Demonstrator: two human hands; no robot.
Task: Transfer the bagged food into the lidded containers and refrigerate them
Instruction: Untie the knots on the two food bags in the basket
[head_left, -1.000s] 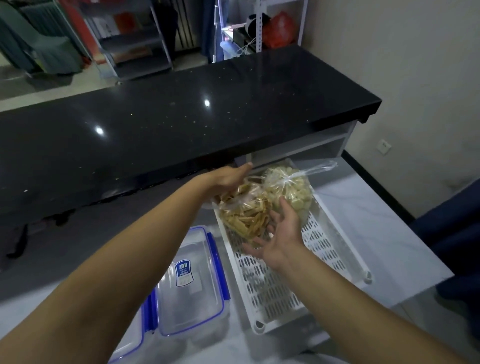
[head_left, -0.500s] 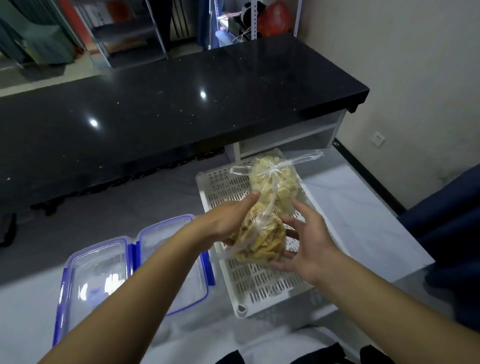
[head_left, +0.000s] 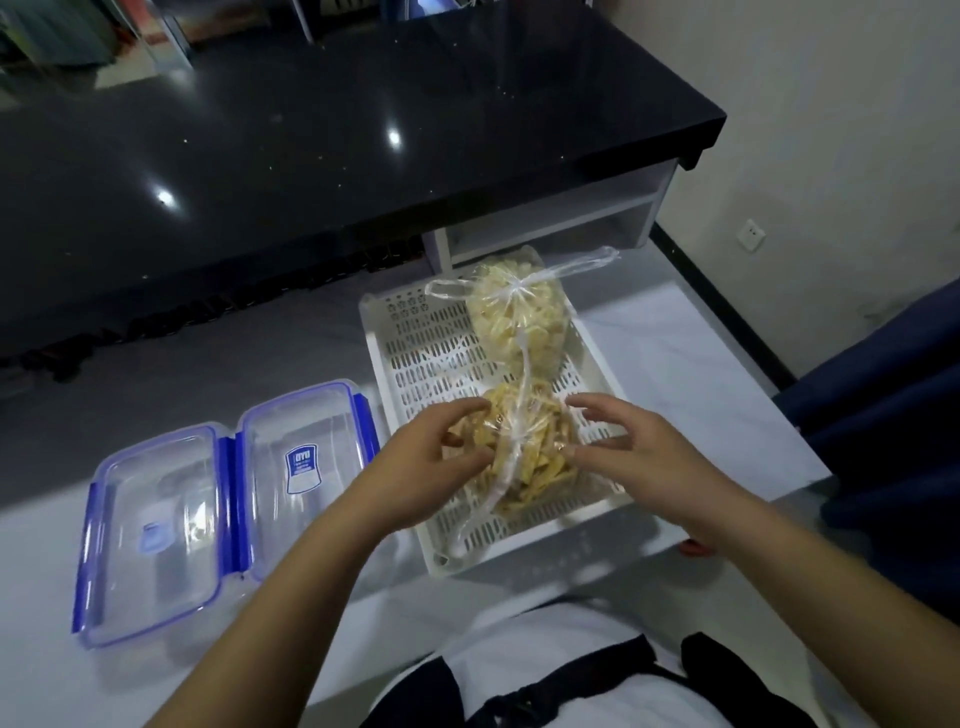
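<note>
Dim, cool indoor light. Two small white glare spots sit on the glossy black speckled stone counter (head_left: 311, 156) toward eleven o'clock. Wide-angle bending curves the edges; detail is soft, slightly smeared throughout.

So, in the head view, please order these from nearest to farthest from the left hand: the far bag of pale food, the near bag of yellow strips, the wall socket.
From the left hand:
1. Near bag of yellow strips, touching its fingers, in the white tray.
2. Far bag of pale food, at the tray's back end.
3. Wall socket, far right on the wall.
</note>
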